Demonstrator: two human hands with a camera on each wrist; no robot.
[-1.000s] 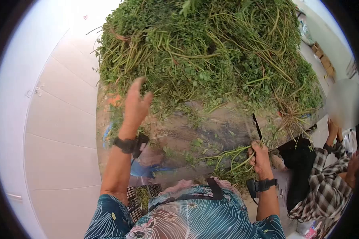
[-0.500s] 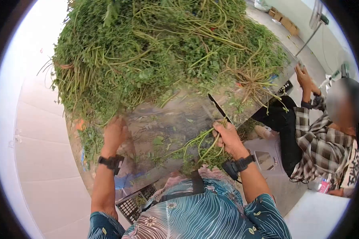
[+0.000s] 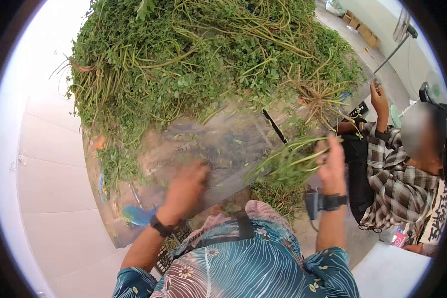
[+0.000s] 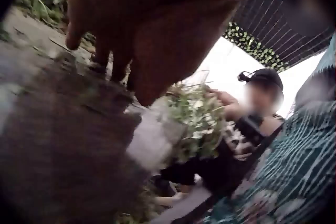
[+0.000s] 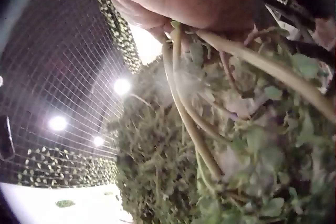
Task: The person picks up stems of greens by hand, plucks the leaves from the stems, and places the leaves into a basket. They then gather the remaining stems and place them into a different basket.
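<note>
A bunch of green leafy stems (image 3: 289,160) hangs from my right hand (image 3: 331,163), which grips it by the stem ends off the table's near right edge. The right wrist view shows thick pale stems (image 5: 191,124) coming out from under the curled fingers. My left hand (image 3: 186,191), blurred, is low over the near part of the plastic-covered table (image 3: 223,149), its fingers (image 4: 119,66) extended downward in the left wrist view. It holds nothing. A big heap of the same greens (image 3: 193,59) covers the far part of the table.
A thin black strip (image 3: 274,126) lies on the table near the right hand. Something blue (image 3: 138,215) is at the near left edge, above a black crate (image 3: 164,258). Loose greens (image 3: 278,201) lie below the table. Another person (image 3: 400,179) sits at right.
The right hand has lifted the stems and carried them right, away from the black strip. From beside the heap, the left hand has come back toward the body and rightward over the table.
</note>
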